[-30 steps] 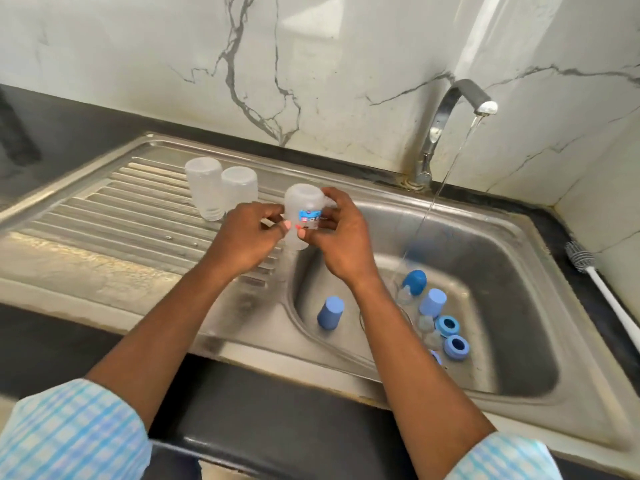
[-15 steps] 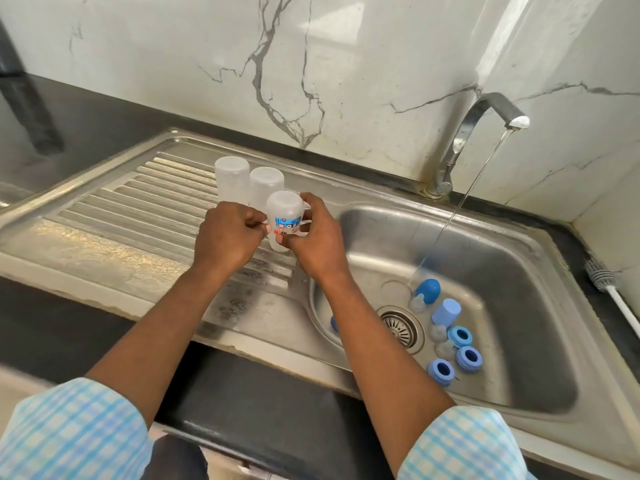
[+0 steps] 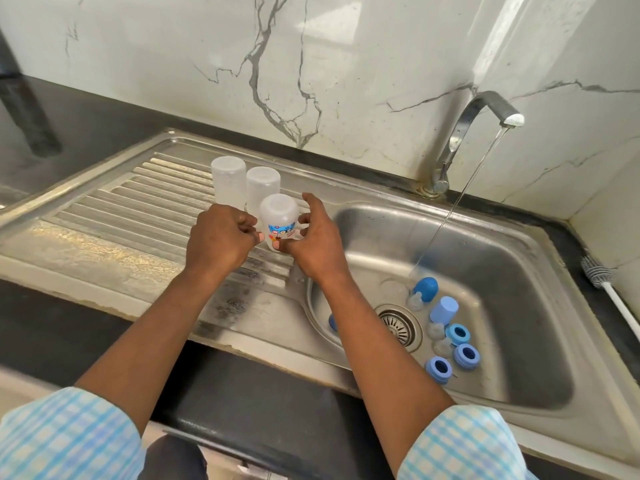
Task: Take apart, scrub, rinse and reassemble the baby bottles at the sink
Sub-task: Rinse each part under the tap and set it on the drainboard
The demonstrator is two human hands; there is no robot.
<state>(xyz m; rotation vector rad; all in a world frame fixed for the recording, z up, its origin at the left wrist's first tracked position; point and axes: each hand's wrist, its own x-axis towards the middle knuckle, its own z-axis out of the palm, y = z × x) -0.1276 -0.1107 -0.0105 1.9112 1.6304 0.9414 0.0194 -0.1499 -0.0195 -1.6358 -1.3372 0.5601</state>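
Note:
A clear baby bottle body [image 3: 279, 216] with a blue printed label stands upside down on the ribbed steel drainboard [image 3: 114, 209]. My left hand [image 3: 221, 239] and my right hand [image 3: 313, 237] both hold it by its lower part with curled fingers. Two more clear bottle bodies [image 3: 228, 178] [image 3: 262, 183] stand inverted just behind it. In the sink basin [image 3: 502, 271] lie blue caps [image 3: 426, 287] [image 3: 444, 309], three blue screw rings [image 3: 458, 334] [image 3: 467, 355] [image 3: 439, 369] and clear teats [image 3: 415, 301].
Water streams from the steel tap [image 3: 467, 123] into the basin near the drain [image 3: 398, 325]. A bottle brush [image 3: 604, 282] lies on the dark counter to the right of the sink. Marble wall stands behind. Another blue piece [image 3: 332, 322] shows partly behind my right forearm.
Both hands have carried the labelled bottle leftward from above the basin edge and down onto the drainboard, next to the other two inverted bottles.

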